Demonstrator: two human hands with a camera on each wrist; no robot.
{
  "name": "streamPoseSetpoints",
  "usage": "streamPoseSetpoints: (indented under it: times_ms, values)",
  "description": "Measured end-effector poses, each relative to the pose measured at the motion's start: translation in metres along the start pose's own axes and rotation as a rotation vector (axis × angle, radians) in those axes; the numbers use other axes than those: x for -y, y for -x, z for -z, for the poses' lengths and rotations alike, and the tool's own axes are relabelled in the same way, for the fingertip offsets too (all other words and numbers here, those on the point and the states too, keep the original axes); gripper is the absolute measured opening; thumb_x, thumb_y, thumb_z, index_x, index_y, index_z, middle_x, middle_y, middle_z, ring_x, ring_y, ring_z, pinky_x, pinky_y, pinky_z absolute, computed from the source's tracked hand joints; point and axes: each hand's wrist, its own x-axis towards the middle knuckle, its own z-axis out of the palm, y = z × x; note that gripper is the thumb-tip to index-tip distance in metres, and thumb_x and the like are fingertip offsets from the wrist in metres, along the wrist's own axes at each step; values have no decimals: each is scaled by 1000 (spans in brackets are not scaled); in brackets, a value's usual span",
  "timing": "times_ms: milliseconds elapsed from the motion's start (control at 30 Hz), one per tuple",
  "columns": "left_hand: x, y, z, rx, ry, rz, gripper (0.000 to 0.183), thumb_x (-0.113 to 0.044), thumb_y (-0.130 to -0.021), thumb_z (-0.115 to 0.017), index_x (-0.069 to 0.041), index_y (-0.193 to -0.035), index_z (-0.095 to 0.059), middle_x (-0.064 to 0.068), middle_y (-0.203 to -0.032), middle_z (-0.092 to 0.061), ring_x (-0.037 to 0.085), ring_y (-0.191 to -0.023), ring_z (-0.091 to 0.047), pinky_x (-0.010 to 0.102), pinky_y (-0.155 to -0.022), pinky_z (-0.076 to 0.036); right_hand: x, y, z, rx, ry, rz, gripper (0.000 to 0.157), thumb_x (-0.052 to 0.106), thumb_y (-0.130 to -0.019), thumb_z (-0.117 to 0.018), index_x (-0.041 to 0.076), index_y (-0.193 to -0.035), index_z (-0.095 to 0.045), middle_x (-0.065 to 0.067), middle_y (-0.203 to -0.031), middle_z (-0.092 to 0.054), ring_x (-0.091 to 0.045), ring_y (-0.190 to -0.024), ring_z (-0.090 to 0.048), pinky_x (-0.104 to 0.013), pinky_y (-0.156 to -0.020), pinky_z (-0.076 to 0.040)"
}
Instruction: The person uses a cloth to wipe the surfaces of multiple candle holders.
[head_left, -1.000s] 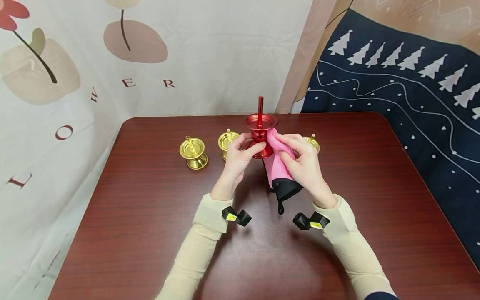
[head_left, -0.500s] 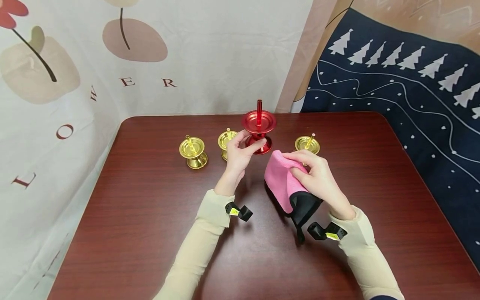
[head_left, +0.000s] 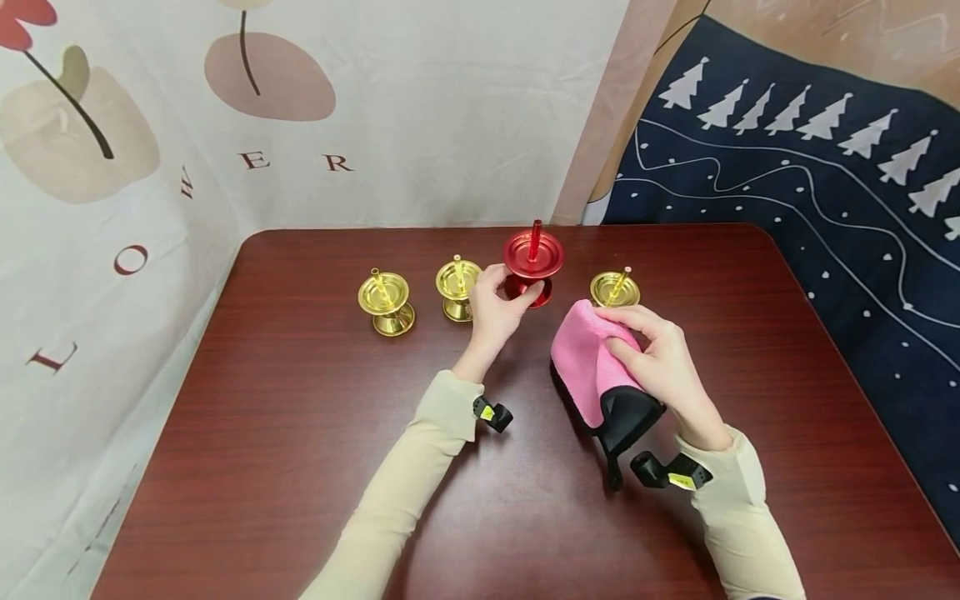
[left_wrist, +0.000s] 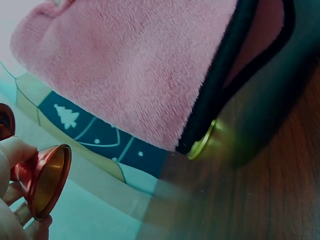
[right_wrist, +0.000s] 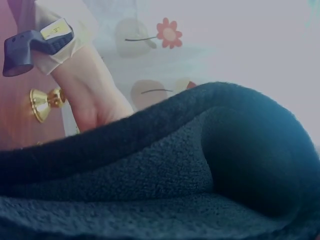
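My left hand grips a shiny red candle holder by its narrow waist, below the wide dish with its upright red rod. In the left wrist view the fingers wrap its stem, and the hollow underside of the red candle holder shows. To the right, my right hand pinches a folded pink cloth with black edging and a black loop. The cloth hangs apart from the red holder. In the right wrist view the cloth's dark side fills the lower half and hides the right fingers.
Gold candle holders stand along the back of the brown table: one at left, one just left of my left hand, and one behind the cloth, partly covered. A pale printed curtain hangs behind.
My right hand has drawn the pink cloth off the red candle holder, rightward and toward me. My left hand has shifted slightly right with the holder, and its dish now tips more toward me.
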Motion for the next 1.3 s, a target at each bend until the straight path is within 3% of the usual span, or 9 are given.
streamPoseSetpoints:
  times_ms: [300,433,733,1300]
  values:
    - [13,0,-13,36,-127,4,26,-15,-71,-79,1,-89,-70,15,-86,-69,28,-82,-60,40,-76,-45,-7,1,-3,-88,-84,-60,35,-5,-82,-62,0,-117,-64,-18,-107,-64,-6,-79,-53,-12,-65,-47]
    - [16,2,-18,70,-152,45,26,-14,-71,-78,1,-90,-69,15,-88,-69,29,-86,-62,41,-80,-45,-10,2,-3,-120,-132,-104,35,-3,-84,-62,-2,-119,-62,-19,-108,-63,-7,-78,-54,-14,-65,-48]
    - [26,3,-27,180,-220,171,32,-16,-77,-73,0,-104,-66,15,-102,-68,30,-98,-61,40,-87,-47,-14,2,-4,-164,-276,-162,33,-3,-85,-61,-8,-117,-58,14,-94,-61,-10,-82,-55,-17,-67,-49]
    - [45,7,-41,218,-275,212,36,-14,-75,-74,1,-107,-64,15,-103,-68,31,-100,-62,39,-89,-46,-20,2,-5,-166,-327,-155,32,-6,-84,-61,-10,-116,-57,15,-94,-63,-8,-80,-57,-17,-66,-50]
